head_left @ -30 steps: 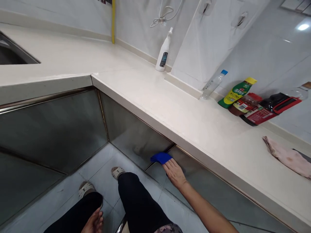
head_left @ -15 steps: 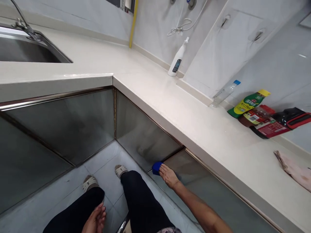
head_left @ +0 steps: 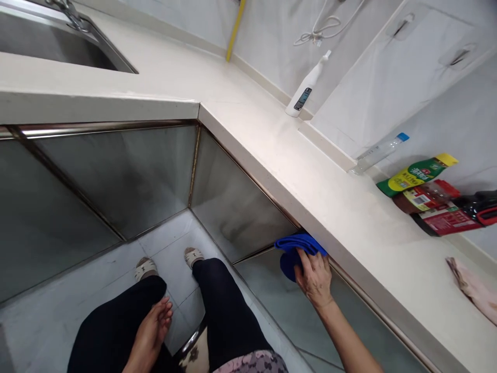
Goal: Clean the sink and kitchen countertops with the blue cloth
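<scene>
My right hand (head_left: pixel 316 277) grips a folded blue cloth (head_left: pixel 297 243), fingers bent over it. The cloth lies against the top of the grey cabinet door (head_left: pixel 272 287), just under the countertop's front edge, beside the upright dark frame strip. Part of the cloth hangs down below the fingers. My left hand (head_left: pixel 153 329) rests by my left knee, its fingers loosely curled and nothing visible in it.
Along the white countertop (head_left: pixel 248 134) stand a white bottle (head_left: pixel 306 90), a clear bottle (head_left: pixel 380 153), a green squeeze bottle (head_left: pixel 415 173), a red-lidded jar (head_left: pixel 425 196) and a dark jug (head_left: pixel 450 218). A pink cloth (head_left: pixel 471 287) lies right. The sink (head_left: pixel 58 44) is far left.
My right hand has moved the blue cloth up the cabinet front, from near its bottom to just under the countertop edge. More of the cloth shows now. The view has shifted a little.
</scene>
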Demonstrator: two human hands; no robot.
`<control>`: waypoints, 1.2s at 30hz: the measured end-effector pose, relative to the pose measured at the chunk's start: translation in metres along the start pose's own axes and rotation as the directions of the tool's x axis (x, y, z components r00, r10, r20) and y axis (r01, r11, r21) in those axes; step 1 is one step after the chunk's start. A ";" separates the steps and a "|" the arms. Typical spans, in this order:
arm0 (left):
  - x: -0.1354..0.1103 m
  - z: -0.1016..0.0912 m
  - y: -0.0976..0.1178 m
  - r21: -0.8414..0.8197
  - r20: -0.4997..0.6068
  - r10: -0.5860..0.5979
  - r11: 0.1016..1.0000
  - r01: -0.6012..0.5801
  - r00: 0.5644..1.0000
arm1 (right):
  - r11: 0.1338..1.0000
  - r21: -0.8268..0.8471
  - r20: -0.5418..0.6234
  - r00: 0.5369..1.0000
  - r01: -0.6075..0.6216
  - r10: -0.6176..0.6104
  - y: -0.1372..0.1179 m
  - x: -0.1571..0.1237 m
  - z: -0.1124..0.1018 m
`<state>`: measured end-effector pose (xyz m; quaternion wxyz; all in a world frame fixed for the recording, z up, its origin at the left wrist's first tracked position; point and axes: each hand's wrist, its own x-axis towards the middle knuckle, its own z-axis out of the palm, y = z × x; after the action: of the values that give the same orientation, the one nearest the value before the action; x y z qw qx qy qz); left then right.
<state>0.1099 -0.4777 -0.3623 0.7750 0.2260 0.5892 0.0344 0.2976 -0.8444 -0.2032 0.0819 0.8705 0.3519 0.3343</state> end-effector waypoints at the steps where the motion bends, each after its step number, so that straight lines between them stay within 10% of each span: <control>1: 0.000 0.000 0.000 -0.004 0.002 -0.001 1.000 0.001 1.000 | 1.000 -0.018 0.017 1.000 -0.002 0.002 -0.003 0.000 0.003; 11: 0.010 -0.005 -0.007 0.015 -0.015 -0.010 1.000 0.011 1.000 | 0.957 0.232 0.364 0.897 0.173 -0.250 -0.064 -0.040 0.127; 18: 0.009 -0.007 -0.005 0.003 -0.027 -0.009 1.000 0.010 1.000 | 0.890 0.341 0.363 0.831 0.303 -0.422 -0.089 -0.068 0.179; 36: -0.002 0.001 0.005 0.021 0.008 -0.018 1.000 0.018 1.000 | 0.978 0.084 0.009 0.982 0.189 -0.190 -0.025 0.034 0.033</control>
<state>0.1109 -0.4742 -0.3585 0.7754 0.2291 0.5881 0.0203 0.3230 -0.8006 -0.2202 0.0804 0.8384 0.4462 0.3026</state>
